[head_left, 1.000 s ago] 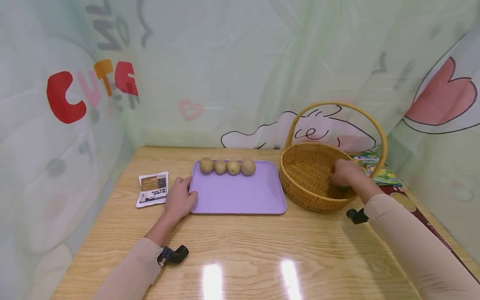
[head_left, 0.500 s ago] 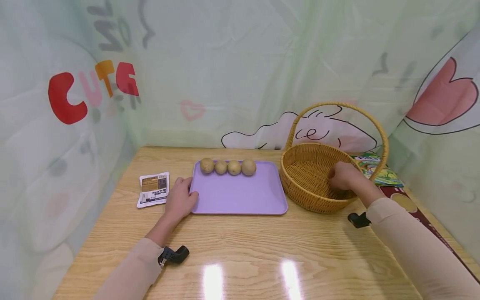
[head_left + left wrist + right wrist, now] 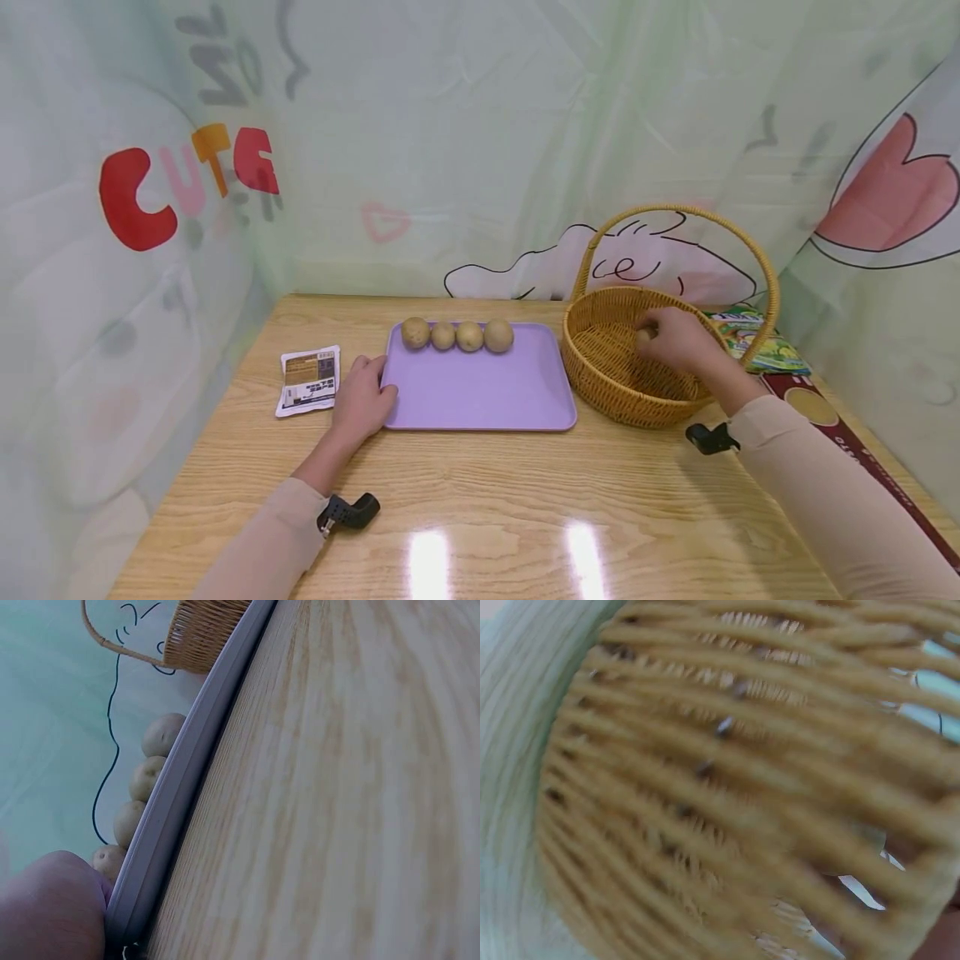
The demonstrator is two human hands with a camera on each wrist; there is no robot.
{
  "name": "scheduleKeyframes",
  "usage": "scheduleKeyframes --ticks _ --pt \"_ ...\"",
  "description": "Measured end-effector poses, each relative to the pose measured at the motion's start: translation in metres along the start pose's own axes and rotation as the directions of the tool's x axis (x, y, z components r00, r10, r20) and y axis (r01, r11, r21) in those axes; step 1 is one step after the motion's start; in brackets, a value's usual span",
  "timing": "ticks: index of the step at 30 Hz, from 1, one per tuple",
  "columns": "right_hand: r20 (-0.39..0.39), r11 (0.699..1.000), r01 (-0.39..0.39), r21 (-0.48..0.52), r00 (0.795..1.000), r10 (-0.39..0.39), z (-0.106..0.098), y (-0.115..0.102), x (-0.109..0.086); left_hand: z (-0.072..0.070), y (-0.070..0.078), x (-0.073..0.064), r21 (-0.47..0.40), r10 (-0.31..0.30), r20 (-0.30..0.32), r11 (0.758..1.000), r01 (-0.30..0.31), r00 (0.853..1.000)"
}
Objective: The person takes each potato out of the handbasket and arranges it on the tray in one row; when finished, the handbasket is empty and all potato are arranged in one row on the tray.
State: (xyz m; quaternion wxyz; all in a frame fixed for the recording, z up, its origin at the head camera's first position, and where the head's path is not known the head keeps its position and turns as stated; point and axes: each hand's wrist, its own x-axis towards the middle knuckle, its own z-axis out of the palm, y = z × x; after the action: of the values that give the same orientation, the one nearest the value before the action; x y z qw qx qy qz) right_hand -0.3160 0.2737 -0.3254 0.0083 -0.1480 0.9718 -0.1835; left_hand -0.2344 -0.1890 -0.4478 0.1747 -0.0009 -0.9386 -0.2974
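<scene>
Several potatoes [image 3: 457, 336] stand in a row along the back rim of a lilac tray [image 3: 480, 392]. With its thumb over the rim, my left hand [image 3: 363, 402] holds the tray's left edge; in the left wrist view, part of this hand [image 3: 56, 911] shows against the tray side [image 3: 169, 802]. My right hand [image 3: 678, 340] is inside a wicker basket [image 3: 626, 400], fingers curled, above the basket floor. Whether something is in its grasp is hidden in the head view. Blurred basket weave [image 3: 705, 765] covers most of the right wrist view.
A white and brown packet [image 3: 309, 381] lies left of my left hand. Behind the basket's right side is a green packet [image 3: 765, 340], with a dark red box [image 3: 847, 437] nearer my right sleeve. The basket's tall handle [image 3: 678, 208] arches over my right hand.
My right hand has risen a little inside the basket and shifted slightly left. My left hand stays at the tray's edge, and the potatoes keep their places.
</scene>
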Motion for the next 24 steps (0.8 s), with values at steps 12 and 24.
scheduleKeyframes --ticks 12,24 --pt "-0.016 0.986 0.003 0.168 1.0 0.0 0.003 -0.027 0.008 0.0 0.002 -0.001 0.005 -0.004 -0.019 1.0 0.004 1.0" --pt "-0.061 0.936 0.065 0.347 0.997 -0.047 0.007 -0.059 0.024 -0.002 0.006 -0.003 0.021 -0.022 -0.059 0.999 0.024 0.998"
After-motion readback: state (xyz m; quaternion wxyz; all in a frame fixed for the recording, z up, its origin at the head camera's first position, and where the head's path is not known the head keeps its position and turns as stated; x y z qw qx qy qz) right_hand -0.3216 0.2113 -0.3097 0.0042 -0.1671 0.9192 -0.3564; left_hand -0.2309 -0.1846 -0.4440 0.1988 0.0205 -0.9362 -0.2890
